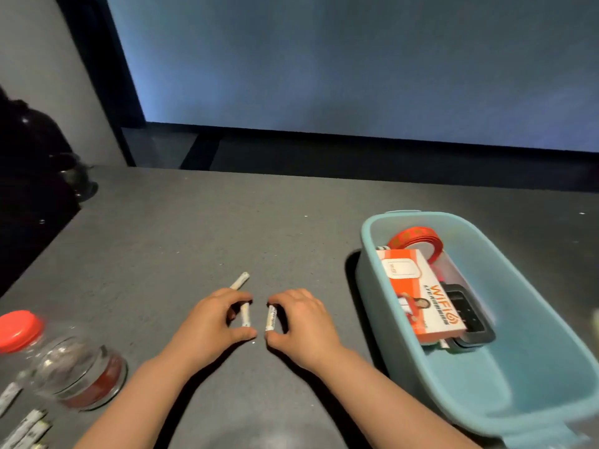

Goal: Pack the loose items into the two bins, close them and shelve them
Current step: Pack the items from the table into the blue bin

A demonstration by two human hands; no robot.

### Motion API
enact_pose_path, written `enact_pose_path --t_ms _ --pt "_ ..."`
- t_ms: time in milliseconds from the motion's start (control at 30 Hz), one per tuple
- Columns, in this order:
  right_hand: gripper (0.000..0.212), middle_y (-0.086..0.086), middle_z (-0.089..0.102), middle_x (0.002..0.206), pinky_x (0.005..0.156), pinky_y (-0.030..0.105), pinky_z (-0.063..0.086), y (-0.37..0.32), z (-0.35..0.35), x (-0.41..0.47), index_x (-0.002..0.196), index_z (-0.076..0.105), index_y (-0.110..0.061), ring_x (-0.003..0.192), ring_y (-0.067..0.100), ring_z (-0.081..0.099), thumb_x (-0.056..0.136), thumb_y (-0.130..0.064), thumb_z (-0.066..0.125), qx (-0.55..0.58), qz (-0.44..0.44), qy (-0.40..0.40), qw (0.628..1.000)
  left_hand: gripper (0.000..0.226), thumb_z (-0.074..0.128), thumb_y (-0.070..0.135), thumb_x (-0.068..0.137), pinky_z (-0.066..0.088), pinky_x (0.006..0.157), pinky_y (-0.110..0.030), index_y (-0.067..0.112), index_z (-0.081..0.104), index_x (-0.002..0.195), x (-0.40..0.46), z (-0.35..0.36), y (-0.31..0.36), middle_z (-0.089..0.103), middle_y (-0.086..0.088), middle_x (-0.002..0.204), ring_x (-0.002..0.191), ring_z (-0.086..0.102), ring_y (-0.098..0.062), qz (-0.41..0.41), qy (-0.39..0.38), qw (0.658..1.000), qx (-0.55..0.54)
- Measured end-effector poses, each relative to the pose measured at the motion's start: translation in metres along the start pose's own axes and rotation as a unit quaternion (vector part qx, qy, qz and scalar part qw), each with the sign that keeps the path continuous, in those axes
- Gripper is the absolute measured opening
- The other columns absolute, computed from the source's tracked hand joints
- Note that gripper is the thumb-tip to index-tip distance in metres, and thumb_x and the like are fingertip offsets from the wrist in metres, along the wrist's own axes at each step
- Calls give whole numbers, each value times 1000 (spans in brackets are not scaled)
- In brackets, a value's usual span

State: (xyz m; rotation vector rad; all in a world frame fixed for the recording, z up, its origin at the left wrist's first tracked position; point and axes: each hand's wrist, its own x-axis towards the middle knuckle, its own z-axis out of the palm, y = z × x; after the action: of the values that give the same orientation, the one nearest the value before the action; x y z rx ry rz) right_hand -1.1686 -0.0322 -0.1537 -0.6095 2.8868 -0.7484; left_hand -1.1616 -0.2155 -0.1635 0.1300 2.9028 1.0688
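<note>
Picking up: your two hands sit side by side at 6 o'clock on the table (181,228), each pinching a battery.
Left hand (212,322): you pinch an upright-lying white battery (245,314) between thumb and fingers.
Right hand (299,319): you pinch a second battery (271,317) the same way, just beside the first.
Third battery (240,280): loose at 12 o'clock from your left fingers, tilted.
More batteries (29,427): a blurred cluster at 8 o'clock, below the jars (87,377).
Bin (518,367): open at 3 o'clock, holding an orange box (418,296), a red ribbon (415,239) and a dark device (466,309).
Handling: judging by looks, the batteries are light, stiff and smooth, so they roll; hold them across the barrel, mid-length.
Second bin: not in view.
</note>
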Motion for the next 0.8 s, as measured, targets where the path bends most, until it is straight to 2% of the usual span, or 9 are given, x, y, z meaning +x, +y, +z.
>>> enact_pose_path --t_ms 133,200,300,400,467,533,600,733,800 --pt "48 -2 59 124 100 32 38 -3 -39 -32 127 57 -20 119 18 46 80 -28 65 49 5 85 995 49 90 25 54 39 61 -1 39 66 94 -9 5 41 63 5 87 72 57 -3 -24 141 982 -123" --pt "47 -5 59 122 100 30 39 -1 -66 -58 124 58 -21 117 15 48 78 -26 65 77 -19 127 989 45 87 34 52 40 57 -4 46 65 89 -10 9 75 61 4 80 68 55 -5 -7 181 969 -170" --pt "48 -13 59 121 100 19 36 14 -111 -98 122 59 -26 116 5 48 75 -28 68 94 -49 170 980 43 82 42 50 40 56 -5 45 65 90 -11 17 126 59 9 79 63 52 -5 33 200 951 -233" --pt "50 -19 60 120 98 13 35 55 -155 -129 122 61 -30 116 -2 49 72 -27 71 87 -13 195 977 42 78 45 51 38 60 -2 47 63 90 -8 29 174 59 16 80 70 53 -1 94 182 950 -238" --pt "52 -22 60 118 93 7 34 90 -180 -141 121 62 -33 114 -4 49 71 -25 74 54 39 181 981 44 80 45 53 38 62 -2 48 61 93 -3 40 197 60 24 88 77 55 0 118 168 953 -223" --pt "53 -29 58 111 87 1 30 123 -197 -147 121 61 -37 108 -6 48 71 -26 76 13 83 154 984 47 86 34 57 38 65 -2 42 63 97 3 56 214 62 23 91 80 56 2 125 153 954 -226" --pt "53 -34 53 103 84 2 31 149 -204 -148 120 60 -39 106 -6 47 71 -27 75 -17 104 129 986 48 88 24 59 39 66 -3 41 64 97 8 72 228 63 22 93 80 57 3 125 142 953 -239" --pt "51 -21 63 111 94 22 38 177 -208 -134 118 62 -36 107 4 52 68 -32 71 -87 71 72 991 49 86 30 59 38 70 -3 45 62 99 16 92 253 60 28 98 88 56 2 146 136 960 -199" --pt "50 -15 67 107 94 28 38 184 -210 -122 115 63 -34 102 9 56 66 -32 70 -128 45 50 990 48 84 33 61 35 75 -3 46 60 100 22 97 261 59 31 102 94 53 5 155 133 964 -169"
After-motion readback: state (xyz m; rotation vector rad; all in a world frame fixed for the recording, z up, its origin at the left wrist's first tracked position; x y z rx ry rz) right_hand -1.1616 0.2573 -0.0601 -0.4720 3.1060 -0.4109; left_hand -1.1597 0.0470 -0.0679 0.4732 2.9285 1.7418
